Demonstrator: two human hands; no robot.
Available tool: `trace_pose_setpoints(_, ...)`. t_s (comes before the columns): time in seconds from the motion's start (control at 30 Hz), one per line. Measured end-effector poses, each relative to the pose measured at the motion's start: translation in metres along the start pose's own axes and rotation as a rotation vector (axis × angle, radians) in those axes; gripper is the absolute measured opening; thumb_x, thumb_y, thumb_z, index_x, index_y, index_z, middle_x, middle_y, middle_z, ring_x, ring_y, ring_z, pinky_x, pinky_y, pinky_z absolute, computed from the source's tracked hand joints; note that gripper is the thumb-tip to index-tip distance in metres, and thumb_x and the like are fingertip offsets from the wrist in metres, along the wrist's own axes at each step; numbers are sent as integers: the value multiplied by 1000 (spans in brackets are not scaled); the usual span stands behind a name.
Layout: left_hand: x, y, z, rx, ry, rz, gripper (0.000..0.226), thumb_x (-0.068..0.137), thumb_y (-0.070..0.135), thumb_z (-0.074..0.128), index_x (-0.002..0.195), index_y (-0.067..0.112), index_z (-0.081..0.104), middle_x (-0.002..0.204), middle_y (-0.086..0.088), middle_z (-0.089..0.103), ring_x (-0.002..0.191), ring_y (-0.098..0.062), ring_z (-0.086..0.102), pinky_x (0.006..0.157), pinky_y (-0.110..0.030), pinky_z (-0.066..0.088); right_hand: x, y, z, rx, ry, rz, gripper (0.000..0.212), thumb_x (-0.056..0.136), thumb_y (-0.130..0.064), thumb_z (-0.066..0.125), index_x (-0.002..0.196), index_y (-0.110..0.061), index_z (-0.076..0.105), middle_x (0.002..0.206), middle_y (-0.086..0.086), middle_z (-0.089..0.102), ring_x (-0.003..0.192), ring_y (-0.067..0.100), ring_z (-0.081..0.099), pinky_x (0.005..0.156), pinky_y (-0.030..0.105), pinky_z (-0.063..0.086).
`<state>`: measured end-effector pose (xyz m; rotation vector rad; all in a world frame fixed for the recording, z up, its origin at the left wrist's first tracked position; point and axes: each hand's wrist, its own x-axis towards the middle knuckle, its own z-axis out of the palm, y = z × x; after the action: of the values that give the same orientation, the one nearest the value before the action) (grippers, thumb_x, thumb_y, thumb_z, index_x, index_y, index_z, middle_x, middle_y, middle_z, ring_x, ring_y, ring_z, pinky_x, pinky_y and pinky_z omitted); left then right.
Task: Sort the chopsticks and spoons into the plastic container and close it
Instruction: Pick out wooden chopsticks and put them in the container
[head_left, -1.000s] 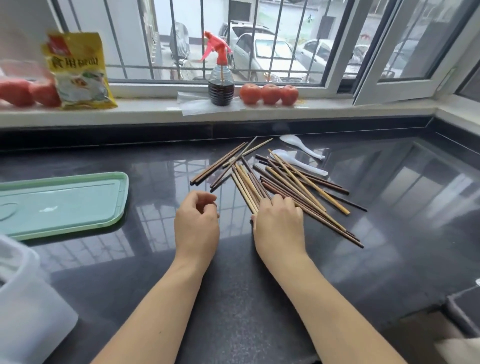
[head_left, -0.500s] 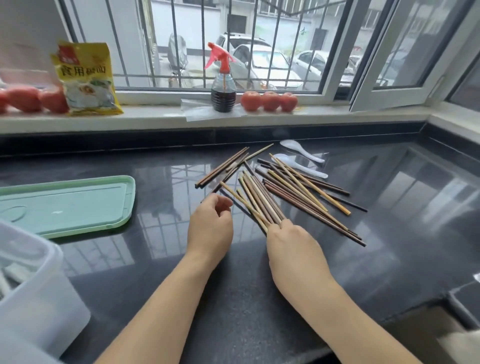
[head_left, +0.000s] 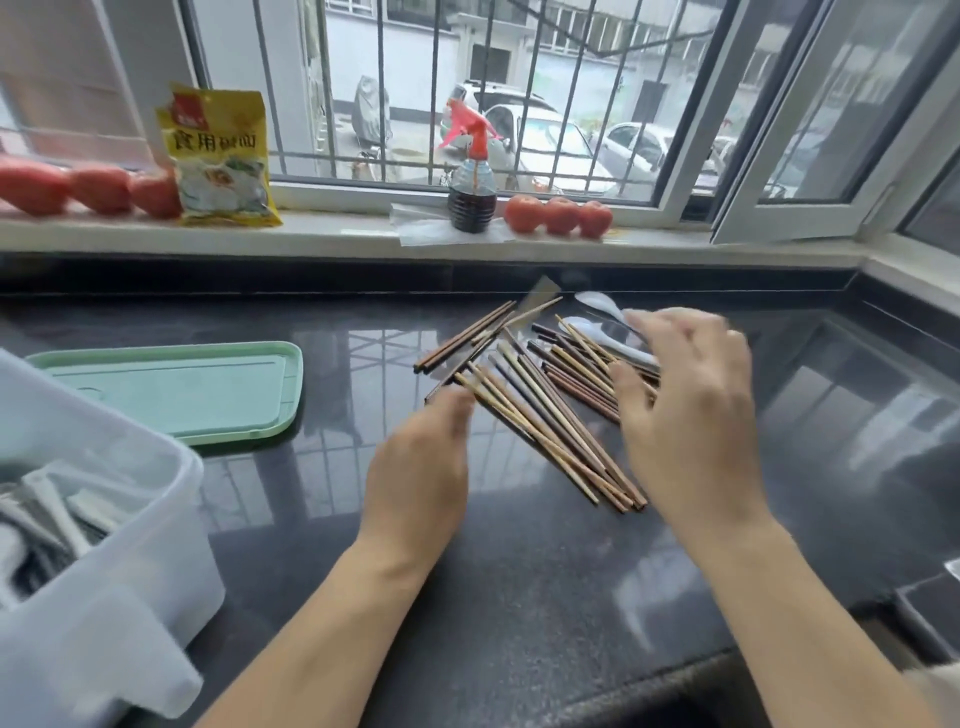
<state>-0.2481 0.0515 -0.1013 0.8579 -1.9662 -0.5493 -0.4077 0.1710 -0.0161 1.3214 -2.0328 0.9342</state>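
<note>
Fingers (head_left: 675, 332) of the right hand (head_left: 691, 415) are spreading loose and blurred over the far side of the chopstick pile, thumb sitting just above the dark sticks; not gripping anything that I can see. Left hand (head_left: 421, 467) is curling its fingers at the near-left end of a bundle of chopsticks (head_left: 545, 421); the fingertips are hiding behind the hand, so I can't tell whether they are actually pinching the sticks or just touching them. That bundle is lying diagonally on the dark glossy surface (head_left: 519, 597), running from the left hand toward the near right, mixed light and dark wood. More chopsticks are fanning out behind it, some pointing toward the window. Two white spoons (head_left: 597, 306) are lying at the far edge of the pile, partly under the right hand's fingers. The plastic container (head_left: 130, 545) is sitting at the near-left corner, translucent white, open, already holding some utensils, too blurred to identify. Its green lid (head_left: 182, 384) is lying flat on the surface just behind the container, well left of the pile. On the windowsill: a yellow packet (head_left: 221, 156) leaning upright, red tomatoes (head_left: 558, 215) in a row right of a spray bottle (head_left: 471, 192) with a red trigger head and dark liquid, more tomatoes at far left beside the packet. Parked cars are showing through the window bars.
</note>
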Motion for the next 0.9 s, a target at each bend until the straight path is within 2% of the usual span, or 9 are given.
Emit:
trace_pose_setpoints(0.07, 7, -4, -10, -294, 138, -246, 23, 109, 38, 39, 97, 32, 57, 64, 3, 54, 55, -14, 48, 55, -40, 41, -5, 4, 7, 52, -9, 125, 16, 91, -14, 67, 107, -16, 67, 100, -3, 54, 97, 23, 54, 79, 24, 35)
trace_pose_setpoints(0.13, 12, -6, -13, -418, 207, -362, 25, 109, 41, 39, 95, 32, 58, 64, 0, 50, 56, -14, 45, 57, -37, 41, -19, 5, 25, 14, -317, 193, 4, 94, -24, 66, 93, -22, 63, 88, -7, 55, 85, 20, 56, 71, 24, 32)
trace_pose_setpoints(0.2, 12, -7, -7, -524, 174, -455, 27, 108, 41, 42, 95, 28, 61, 65, 0, 44, 58, -16, 41, 58, -40, 40, -37, 3, 42, -132, -484, 172, 11, 97, -34, 62, 91, -24, 61, 86, -7, 57, 81, 17, 51, 69, 26, 34)
trace_pose_setpoints(0.37, 10, -20, 5, -570, 107, -574, 23, 106, 34, 47, 94, 29, 66, 65, 8, 50, 64, -17, 47, 64, -43, 44, -54, 9, 69, -249, -436, 173, 13, 96, -35, 63, 92, -23, 64, 89, -3, 60, 87, 20, 54, 76, 35, 48)
trace_pose_setpoints(0.5, 9, -22, 5, -608, 89, -562, 23, 106, 36, 45, 96, 31, 65, 68, 9, 53, 66, -18, 50, 68, -43, 43, -64, 6, 76, -132, -338, 133, 23, 98, -30, 60, 77, -20, 66, 73, -3, 58, 73, 21, 52, 66, 38, 44)
trace_pose_setpoints(0.63, 7, -20, 7, -601, 71, -510, 22, 107, 36, 46, 97, 31, 66, 65, 10, 51, 64, -15, 49, 65, -40, 43, -66, 13, 77, -100, -368, 162, 9, 94, -28, 67, 88, -22, 70, 82, -8, 57, 79, 15, 50, 74, 36, 45)
trace_pose_setpoints(0.77, 8, -20, 7, -600, 61, -499, 21, 106, 38, 47, 105, 32, 68, 64, 18, 54, 67, -13, 51, 68, -43, 45, -66, 9, 77, -7, -341, 158, 16, 93, -40, 66, 91, -24, 70, 85, -11, 56, 81, 10, 48, 78, 32, 45)
trace_pose_setpoints(0.83, 8, -18, 7, -610, 46, -494, 22, 106, 39, 47, 110, 32, 68, 66, 18, 55, 69, -19, 53, 71, -52, 49, -67, 3, 80, -17, -390, 80, 15, 92, -40, 67, 94, -25, 69, 87, -9, 59, 85, 12, 53, 81, 34, 48)
trace_pose_setpoints(0.9, 7, -17, 6, -611, 29, -488, 23, 107, 40, 47, 115, 33, 66, 68, 16, 55, 74, -40, 54, 78, -61, 52, -68, -2, 82, -57, -436, 39, 11, 91, -37, 67, 91, -26, 68, 87, -8, 57, 87, 15, 55, 82, 36, 49)
